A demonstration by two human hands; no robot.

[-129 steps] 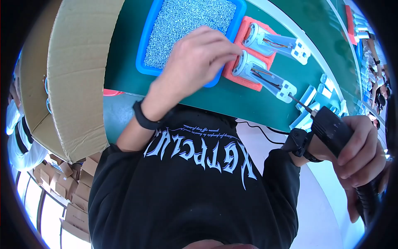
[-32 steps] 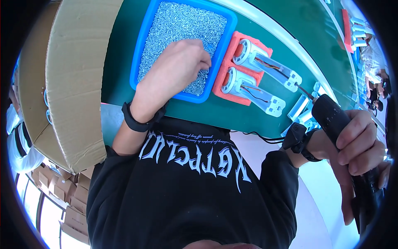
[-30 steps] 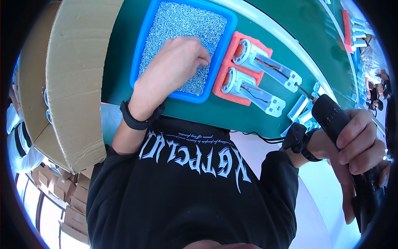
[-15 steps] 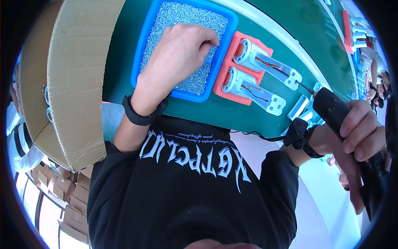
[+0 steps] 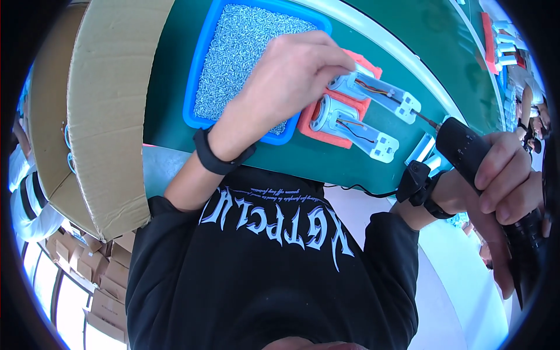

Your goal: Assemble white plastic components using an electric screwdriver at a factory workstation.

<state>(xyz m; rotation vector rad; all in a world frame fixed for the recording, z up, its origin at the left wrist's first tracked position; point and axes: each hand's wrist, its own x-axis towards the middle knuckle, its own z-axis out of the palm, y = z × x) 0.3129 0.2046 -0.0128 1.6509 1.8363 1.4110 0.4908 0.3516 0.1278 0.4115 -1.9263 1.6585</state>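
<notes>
My left hand (image 5: 297,73) is over the right edge of a blue tray (image 5: 196,87) of small silver screws (image 5: 239,44). Its thumb and fingers are pinched together at the round end of the farther white plastic housing (image 5: 401,107); whatever they hold is hidden. My right hand (image 5: 506,178) is wrapped around a black electric screwdriver (image 5: 462,144), whose thin bit points left and meets or nearly meets that housing's flat end. A second white housing (image 5: 380,146) lies nearer me. Both have thin coloured wires inside and rest in a red foam holder (image 5: 326,137).
A tall cardboard box (image 5: 111,116) stands at the left. White plastic parts (image 5: 421,150) lie on the green table (image 5: 326,166) beneath the screwdriver. A black cable (image 5: 364,189) runs along the near edge. Farther right, another red foam block (image 5: 489,44) holds more white parts.
My left hand has moved right, from above the screws to the farther housing. The right hand and screwdriver have shifted only slightly to the left.
</notes>
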